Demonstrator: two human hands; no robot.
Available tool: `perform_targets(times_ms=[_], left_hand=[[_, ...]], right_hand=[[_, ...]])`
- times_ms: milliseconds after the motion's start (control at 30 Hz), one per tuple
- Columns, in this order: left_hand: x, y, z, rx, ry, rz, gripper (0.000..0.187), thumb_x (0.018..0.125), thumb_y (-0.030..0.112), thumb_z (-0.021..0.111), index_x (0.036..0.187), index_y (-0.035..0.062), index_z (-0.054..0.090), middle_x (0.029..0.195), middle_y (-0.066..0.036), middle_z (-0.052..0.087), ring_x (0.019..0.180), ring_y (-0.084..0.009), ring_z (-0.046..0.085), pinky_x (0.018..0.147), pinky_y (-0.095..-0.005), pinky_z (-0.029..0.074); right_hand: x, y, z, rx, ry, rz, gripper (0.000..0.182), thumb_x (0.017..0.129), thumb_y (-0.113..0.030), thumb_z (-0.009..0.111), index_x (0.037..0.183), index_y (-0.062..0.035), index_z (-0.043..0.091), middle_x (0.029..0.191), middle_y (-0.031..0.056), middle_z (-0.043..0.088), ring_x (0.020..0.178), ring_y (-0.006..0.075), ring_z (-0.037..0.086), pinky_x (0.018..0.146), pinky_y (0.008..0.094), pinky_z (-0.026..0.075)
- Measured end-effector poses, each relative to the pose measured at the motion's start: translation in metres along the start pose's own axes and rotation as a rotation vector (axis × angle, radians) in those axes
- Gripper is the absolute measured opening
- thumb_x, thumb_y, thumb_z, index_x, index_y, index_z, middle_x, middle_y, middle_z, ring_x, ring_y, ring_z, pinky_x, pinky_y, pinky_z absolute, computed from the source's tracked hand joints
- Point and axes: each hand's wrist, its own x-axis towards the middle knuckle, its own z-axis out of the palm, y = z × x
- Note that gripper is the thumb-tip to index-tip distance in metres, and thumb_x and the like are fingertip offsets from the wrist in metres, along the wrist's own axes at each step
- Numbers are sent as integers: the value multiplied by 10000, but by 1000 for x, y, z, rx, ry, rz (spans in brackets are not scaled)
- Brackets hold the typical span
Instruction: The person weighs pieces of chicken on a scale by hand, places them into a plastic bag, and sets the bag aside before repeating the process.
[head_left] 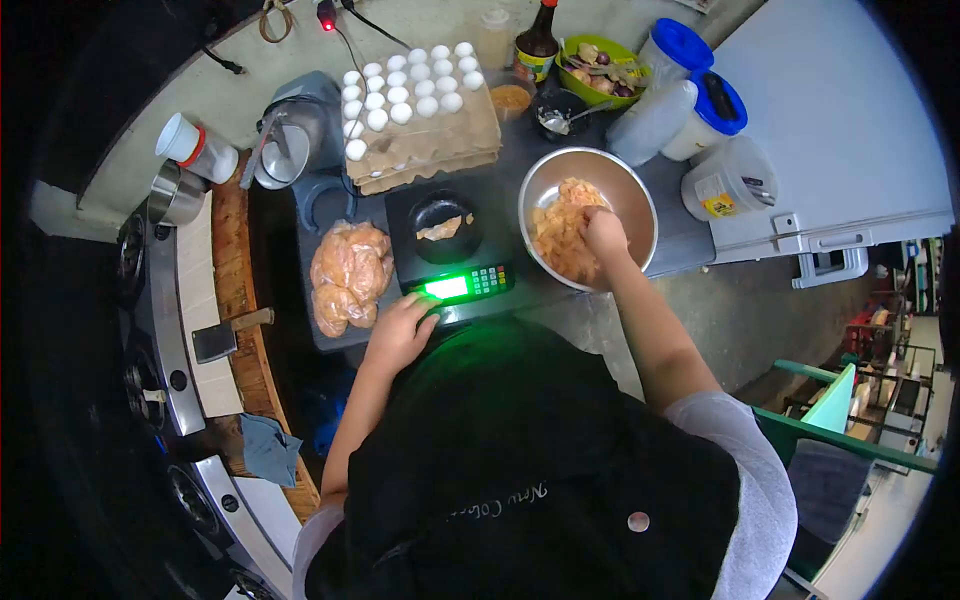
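A: Quick one. Where's your right hand (603,235)?

B: Down in the wide, round, silver metal bowl (632,192), at the pale orange, raw-looking chopped pieces (560,240). Your fingertips are hidden, so can't tell how tightly they're closed or whether they've got a piece.

A: And your left hand (403,335)?

B: Fingers loosely spread, no object visible in them, resting at the front edge of the black, flat digital scale (492,282) with its green-lit display (446,288).

A: Risk there?

B: Any weight from your fingers could skew the reading, or a stray press could hit the keys. Can't read the figures from here.

A: Anything on the scale?

B: Black, shallow round dish (462,247) with a pale, flat scrap (438,230) in it. Leftover bits would count in a reading; a bump could tip it.

A: Bowl side?

B: No hand steadies that rim. Push hard with your right and it might slide; lift a loose handful and slippery pieces could drop on the counter.

A: Other hazards?

B: Thin black cable (352,55) runs by the brown cardboard trays (430,150) of white eggs (401,112). Snag it, and eggs could roll.
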Motion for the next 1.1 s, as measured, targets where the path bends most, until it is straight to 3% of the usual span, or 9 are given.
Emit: perform_targets(times_ms=[233,333,400,433,467,533,667,900,1100], left_hand=[[0,1,-8,2,-83,-16,246,879,160,615,1075,12,634,1112,-178,629,1028,-359,603,871,-419,491],[-6,-6,-12,9,-57,-6,244,877,159,618,1072,13,636,1105,-172,632,1025,-353,605,876,-415,490],[-10,-11,-17,-8,-56,-6,243,875,155,620,1073,15,636,1104,-167,633,1023,-349,607,877,-412,490],[-12,-15,-20,-24,-58,-6,243,873,152,621,1074,16,637,1103,-162,635,1021,-346,608,879,-409,490],[-15,-20,-22,-24,-57,-3,243,873,152,621,1074,16,637,1103,-162,635,1021,-346,608,879,-409,490],[-17,-29,-26,7,-33,15,236,870,140,622,1074,21,639,1097,-152,637,1017,-340,610,878,-404,491],[-19,-40,-37,-5,-51,37,233,870,136,621,1074,24,638,1097,-147,638,1024,-339,607,887,-401,487],[-22,-58,-59,-21,-119,43,235,877,142,607,1079,25,633,1093,-149,632,1042,-336,597,898,-394,477],[-24,-74,-69,-40,-130,54,243,874,146,607,1087,30,630,1089,-149,627,1035,-339,594,895,-397,472]], right_hand=[[13,1,15,-72,-68,216,140,797,-162,645,834,-41,704,800,194,676,743,365,666,698,449,537],[9,12,7,89,39,262,133,755,-153,697,806,-31,712,770,182,688,713,327,685,665,410,543],[1,17,-8,348,64,414,150,729,-164,729,830,-53,731,770,158,702,683,266,694,657,390,543],[0,18,-12,548,76,487,109,746,-122,733,814,-37,723,718,92,692,606,158,654,579,311,519],[-1,20,-16,547,79,487,109,746,-122,733,814,-37,723,718,92,692,606,158,654,579,311,519],[-4,10,-36,883,144,564,52,805,-61,680,802,-10,691,680,42,652,564,109,601,524,250,477],[-11,-23,-76,1343,101,521,72,853,1,608,919,27,620,766,57,641,602,108,587,536,211,459],[-17,-149,-106,1299,-26,465,167,869,4,598,1031,29,624,888,79,670,741,135,643,691,244,531],[-4,-229,-50,1321,-238,316,161,860,-1,607,1011,19,659,879,68,698,746,170,662,732,281,549]])
